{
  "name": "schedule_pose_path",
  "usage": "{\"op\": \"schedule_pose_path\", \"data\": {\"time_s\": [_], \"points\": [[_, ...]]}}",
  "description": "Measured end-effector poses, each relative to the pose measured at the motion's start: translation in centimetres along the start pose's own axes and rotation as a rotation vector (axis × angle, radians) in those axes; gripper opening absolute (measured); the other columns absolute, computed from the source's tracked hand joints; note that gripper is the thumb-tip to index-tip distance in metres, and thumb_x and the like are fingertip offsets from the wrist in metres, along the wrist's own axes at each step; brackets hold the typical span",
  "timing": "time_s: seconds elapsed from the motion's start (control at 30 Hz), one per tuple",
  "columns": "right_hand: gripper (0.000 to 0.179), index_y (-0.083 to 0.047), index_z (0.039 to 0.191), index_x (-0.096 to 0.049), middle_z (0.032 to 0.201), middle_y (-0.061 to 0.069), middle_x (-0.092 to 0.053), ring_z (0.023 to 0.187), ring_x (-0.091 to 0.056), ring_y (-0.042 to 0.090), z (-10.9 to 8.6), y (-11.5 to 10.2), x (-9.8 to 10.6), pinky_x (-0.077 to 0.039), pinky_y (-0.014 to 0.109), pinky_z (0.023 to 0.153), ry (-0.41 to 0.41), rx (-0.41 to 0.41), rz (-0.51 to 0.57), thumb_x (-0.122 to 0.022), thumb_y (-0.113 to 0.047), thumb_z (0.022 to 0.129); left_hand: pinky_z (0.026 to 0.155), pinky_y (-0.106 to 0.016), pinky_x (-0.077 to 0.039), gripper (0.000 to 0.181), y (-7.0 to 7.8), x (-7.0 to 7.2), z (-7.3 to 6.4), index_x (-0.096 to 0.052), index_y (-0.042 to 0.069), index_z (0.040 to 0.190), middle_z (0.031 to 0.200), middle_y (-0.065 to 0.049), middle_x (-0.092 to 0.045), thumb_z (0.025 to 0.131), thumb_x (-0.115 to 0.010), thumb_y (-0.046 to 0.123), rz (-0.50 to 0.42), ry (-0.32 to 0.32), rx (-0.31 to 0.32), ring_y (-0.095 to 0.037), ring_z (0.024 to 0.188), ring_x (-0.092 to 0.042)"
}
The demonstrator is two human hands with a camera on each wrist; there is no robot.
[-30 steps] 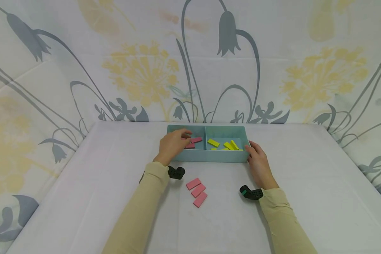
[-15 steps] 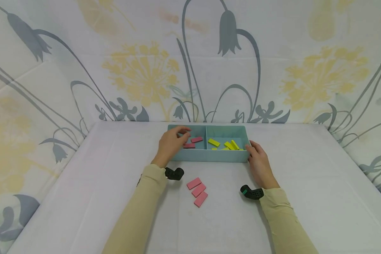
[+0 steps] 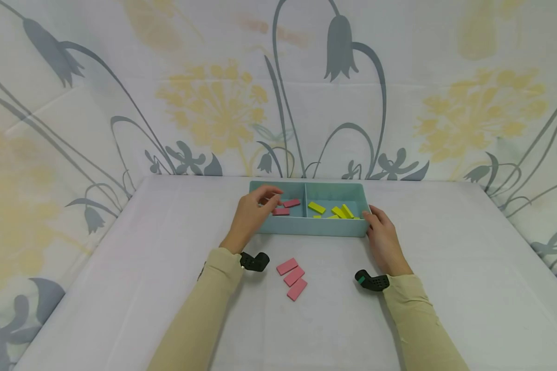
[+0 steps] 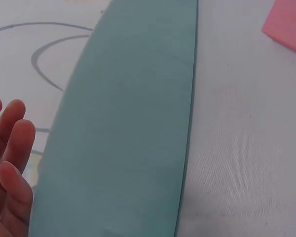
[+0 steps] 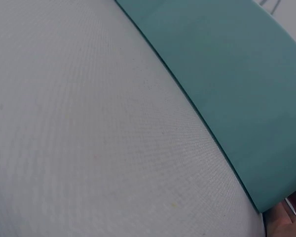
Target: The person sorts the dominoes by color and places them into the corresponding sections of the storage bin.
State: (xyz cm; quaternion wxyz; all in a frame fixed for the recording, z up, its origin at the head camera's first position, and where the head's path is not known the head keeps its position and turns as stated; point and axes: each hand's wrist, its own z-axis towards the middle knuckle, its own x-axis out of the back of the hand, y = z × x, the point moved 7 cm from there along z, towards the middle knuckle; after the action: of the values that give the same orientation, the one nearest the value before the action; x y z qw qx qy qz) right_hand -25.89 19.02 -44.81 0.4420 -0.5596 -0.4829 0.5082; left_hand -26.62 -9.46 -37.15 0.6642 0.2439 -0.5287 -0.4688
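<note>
A pale blue-green two-compartment box (image 3: 313, 226) stands on the table in the head view. Pink rectangular blocks (image 3: 291, 203) lie in its left compartment, several yellow ones (image 3: 339, 212) in the right. My left hand (image 3: 252, 208) hovers over the left compartment, fingers loosely bent; in the left wrist view the fingers (image 4: 20, 143) show nothing between them. At the box's right end, my right hand (image 3: 384, 242) grips the corner, thumb at the rim. The right wrist view shows only part of that hand (image 5: 286, 224) by the box corner.
Three pink blocks (image 3: 291, 277) lie on the white tablecloth (image 3: 325, 319) in front of the box, between the forearms. A flower-patterned cloth (image 3: 213, 103) rises just behind the box. Black wrist cameras (image 3: 371, 281) stick out inward from both sleeves.
My left hand has drawn back slightly and its fingers have loosened above the left compartment. The right hand keeps its place on the box. The head view has shifted a little.
</note>
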Motion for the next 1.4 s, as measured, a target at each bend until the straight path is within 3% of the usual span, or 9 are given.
{"op": "schedule_pose_path", "data": {"time_s": [0.2, 0.37, 0.57, 0.7, 0.87, 1.0, 1.2, 1.4], "points": [[0.060, -0.003, 0.141, -0.015, 0.146, 0.009, -0.011, 0.132, -0.017, 0.017, 0.0, 0.1, -0.1, -0.018, 0.033, 0.105, -0.007, -0.003, 0.000, -0.042, -0.030, 0.095, 0.060, -0.031, -0.046, 0.019, 0.3, -0.4, -0.7, -0.061, 0.024, 0.104, 0.084, 0.000, -0.065, 0.089, -0.053, 0.034, -0.032, -0.041, 0.008, -0.015, 0.071, -0.060], [0.059, -0.003, 0.141, -0.014, 0.147, 0.009, -0.011, 0.132, -0.017, 0.018, 0.0, 0.0, 0.0, -0.017, 0.033, 0.106, -0.001, -0.006, 0.008, -0.041, -0.029, 0.095, 0.058, -0.034, -0.046, 0.021, -0.1, -1.0, -1.8, -0.062, 0.024, 0.101, 0.086, -0.005, -0.065, 0.088, -0.053, 0.039, -0.064, -0.119, 0.048, -0.022, 0.072, -0.060], [0.061, -0.003, 0.141, -0.014, 0.147, 0.009, -0.010, 0.132, -0.016, 0.017, 0.1, -0.1, -0.2, -0.017, 0.033, 0.106, -0.008, -0.005, 0.012, -0.042, -0.030, 0.095, 0.055, -0.041, -0.047, 0.036, -1.2, -1.8, -3.3, -0.061, 0.016, 0.108, 0.088, -0.010, -0.064, 0.087, -0.053, 0.043, -0.107, -0.201, 0.118, -0.028, 0.072, -0.059], [0.063, -0.004, 0.142, -0.012, 0.147, 0.008, -0.008, 0.133, -0.014, 0.017, 0.0, -0.2, 0.3, -0.015, 0.033, 0.106, -0.005, -0.010, 0.025, -0.043, -0.032, 0.094, 0.054, -0.039, -0.047, 0.037, -1.6, -3.1, -4.1, -0.059, 0.012, 0.112, 0.091, -0.009, -0.065, 0.088, -0.052, 0.040, -0.145, -0.293, 0.136, -0.026, 0.072, -0.059], [0.065, -0.004, 0.142, -0.011, 0.147, 0.008, -0.007, 0.133, -0.013, 0.017, -0.1, -0.1, 0.1, -0.015, 0.032, 0.106, -0.019, -0.015, 0.027, -0.044, -0.032, 0.094, 0.050, -0.033, -0.047, 0.035, -2.4, -4.2, -5.3, -0.060, 0.014, 0.110, 0.087, -0.003, -0.065, 0.086, -0.056, 0.039, -0.113, -0.409, 0.182, -0.020, 0.066, -0.059], [0.065, -0.004, 0.142, -0.012, 0.147, 0.008, -0.008, 0.132, -0.014, 0.017, -0.1, -0.1, 0.1, -0.016, 0.032, 0.106, -0.014, -0.008, 0.023, -0.045, -0.033, 0.093, 0.048, -0.033, -0.046, 0.038, -2.4, -4.4, -6.0, -0.059, 0.016, 0.111, 0.085, -0.004, -0.064, 0.084, -0.057, 0.042, -0.116, -0.453, 0.199, -0.021, 0.063, -0.060], [0.065, -0.003, 0.142, -0.014, 0.147, 0.009, -0.009, 0.132, -0.015, 0.018, -0.1, -0.1, 0.1, -0.017, 0.033, 0.106, -0.015, 0.008, 0.019, -0.045, -0.034, 0.093, 0.045, -0.030, -0.044, 0.038, -2.5, -4.8, -6.8, -0.057, 0.017, 0.116, 0.084, -0.005, -0.063, 0.084, -0.058, 0.036, -0.194, -0.544, 0.239, -0.020, 0.068, -0.058], [0.064, -0.003, 0.141, -0.015, 0.146, 0.011, -0.011, 0.132, -0.017, 0.019, -0.1, -0.1, 0.0, -0.018, 0.033, 0.106, -0.027, 0.022, 0.012, -0.045, -0.034, 0.093, 0.047, -0.029, -0.045, 0.038, -3.0, -5.1, -7.3, -0.055, 0.020, 0.118, 0.088, -0.003, -0.061, 0.083, -0.060, 0.035, -0.162, -0.606, 0.259, -0.019, 0.064, -0.054]]}}
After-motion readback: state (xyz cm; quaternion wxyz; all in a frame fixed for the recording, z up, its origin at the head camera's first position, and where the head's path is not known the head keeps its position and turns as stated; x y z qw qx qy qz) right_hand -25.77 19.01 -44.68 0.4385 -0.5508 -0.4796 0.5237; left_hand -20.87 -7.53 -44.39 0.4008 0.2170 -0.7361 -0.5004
